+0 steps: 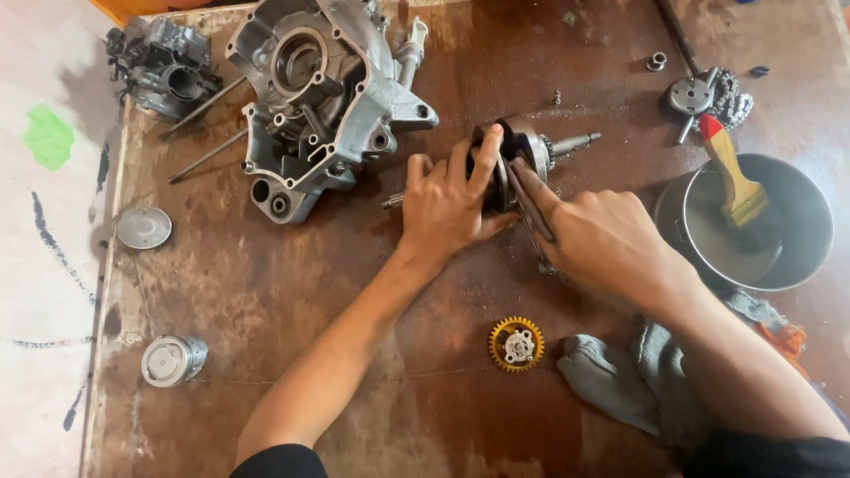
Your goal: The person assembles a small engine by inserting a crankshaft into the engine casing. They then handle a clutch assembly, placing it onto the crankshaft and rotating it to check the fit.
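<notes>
In the middle of the rusty brown table [266,292], the left hand [447,205] lies closed over the dark round crankshaft [522,146] and presses it down; the right hand [602,239] grips a thin metal tool [534,217] against it. I think the left hand should hold firm so the greasy steel does not roll. Near lie a rough grey engine case [323,97], a yellow toothed gear [516,343] and a soft grey rag [620,372]
</notes>
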